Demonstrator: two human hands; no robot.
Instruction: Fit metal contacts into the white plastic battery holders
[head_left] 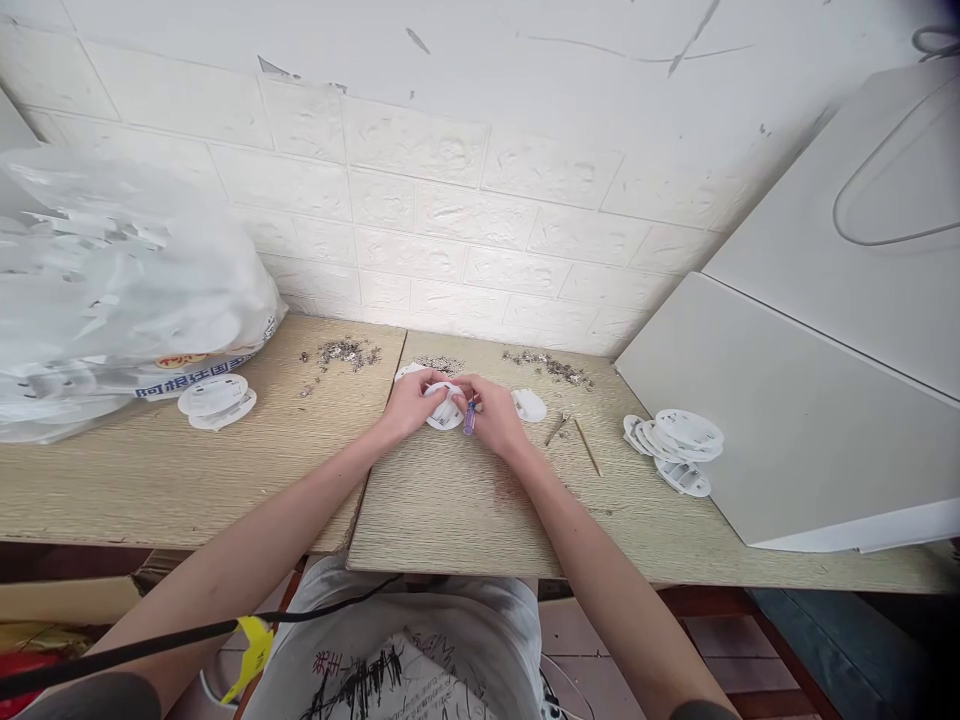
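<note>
Over the middle of the table, my left hand (410, 405) grips a round white plastic disc (445, 414) by its left side. My right hand (491, 412) is closed at the disc's right edge and also holds a small screwdriver with a purple see-through handle (469, 418), pointing down toward me. The screwdriver's tip is hidden by my fingers. Another white disc (529, 405) lies just right of my right hand, and one more (409, 370) shows partly behind my left hand. Small metal parts (439, 365) are heaped behind the hands.
More metal bits lie in a left pile (349, 353) and a right pile (551, 366). A thin wooden stick (589, 447) rests at right. White discs are stacked at left (217, 400) and right (679, 440). A full plastic bag (135, 290) and a grey cabinet (810, 410) flank the table.
</note>
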